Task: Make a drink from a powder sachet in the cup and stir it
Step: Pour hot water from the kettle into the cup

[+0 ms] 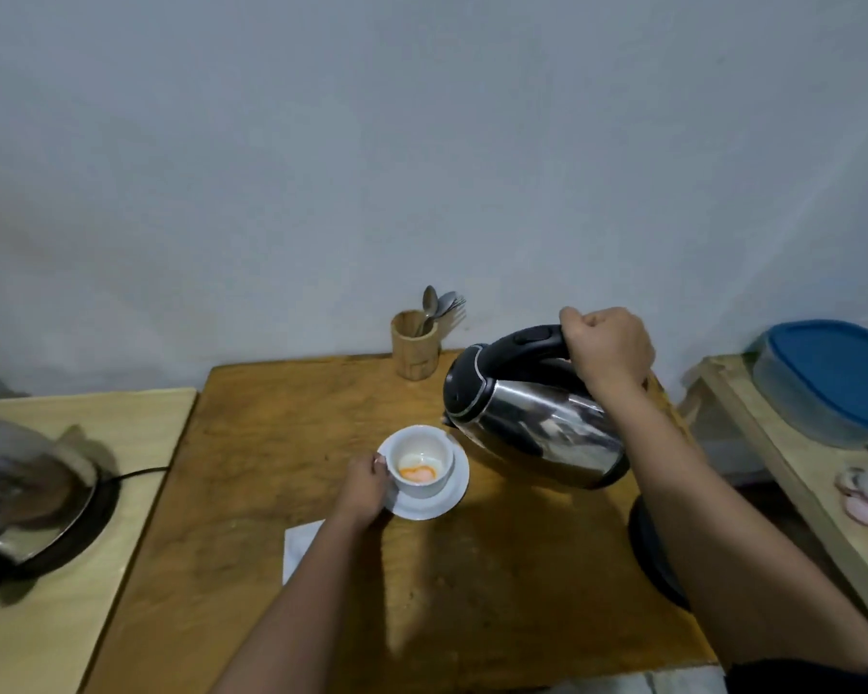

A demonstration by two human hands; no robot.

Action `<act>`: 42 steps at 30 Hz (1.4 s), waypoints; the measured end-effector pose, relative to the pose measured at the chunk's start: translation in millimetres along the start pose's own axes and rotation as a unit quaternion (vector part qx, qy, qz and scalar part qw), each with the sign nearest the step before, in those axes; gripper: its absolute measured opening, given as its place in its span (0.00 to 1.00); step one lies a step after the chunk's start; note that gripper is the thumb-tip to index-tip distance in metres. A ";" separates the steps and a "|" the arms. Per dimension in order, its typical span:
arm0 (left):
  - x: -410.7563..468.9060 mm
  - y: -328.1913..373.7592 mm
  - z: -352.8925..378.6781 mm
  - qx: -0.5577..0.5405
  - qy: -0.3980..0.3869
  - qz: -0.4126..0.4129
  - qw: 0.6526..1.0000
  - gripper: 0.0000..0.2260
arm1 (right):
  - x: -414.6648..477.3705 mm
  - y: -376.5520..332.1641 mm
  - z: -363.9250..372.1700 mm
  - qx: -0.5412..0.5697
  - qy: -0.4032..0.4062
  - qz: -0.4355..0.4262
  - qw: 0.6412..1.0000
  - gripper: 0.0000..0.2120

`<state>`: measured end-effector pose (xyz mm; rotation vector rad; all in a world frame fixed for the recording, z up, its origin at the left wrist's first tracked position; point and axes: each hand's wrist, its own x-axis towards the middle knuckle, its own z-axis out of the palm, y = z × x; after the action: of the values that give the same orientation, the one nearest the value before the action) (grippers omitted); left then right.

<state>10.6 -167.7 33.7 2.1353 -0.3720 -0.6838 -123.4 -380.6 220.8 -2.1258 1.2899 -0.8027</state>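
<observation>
At frame centre, the left hand (367,480) gripped the white cup (420,460); the right hand (606,346), upper right, clasped the tilted kettle (532,418).

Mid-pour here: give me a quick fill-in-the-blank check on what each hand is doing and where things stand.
1. The right hand grips the handle of the ____, tilted toward the cup.
2. The cup stands on a white ____.
3. The left hand steadies the ____.
4. The spoons stand in a wooden ____ by the wall.

Missing words: kettle; saucer; cup; holder
</observation>
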 end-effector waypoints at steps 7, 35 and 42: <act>-1.0 0.0 -0.2 0.008 0.005 -0.013 1.000 0.15 | -6.5 -28.9 32.6 -0.074 -0.071 -0.115 0.988 0.21; -5.7 0.9 -7.2 -0.009 -0.004 -0.011 1.000 0.14 | -9.4 -61.5 48.0 -0.174 -0.117 -0.249 0.946 0.20; -5.9 2.7 -7.9 -0.013 -0.009 -0.020 1.000 0.14 | -7.4 -62.9 48.6 -0.178 -0.109 -0.255 0.944 0.21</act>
<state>10.5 -161.4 41.8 2.1191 -0.3283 -0.7265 -54.0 -342.0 229.3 -2.8113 0.8184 -0.5269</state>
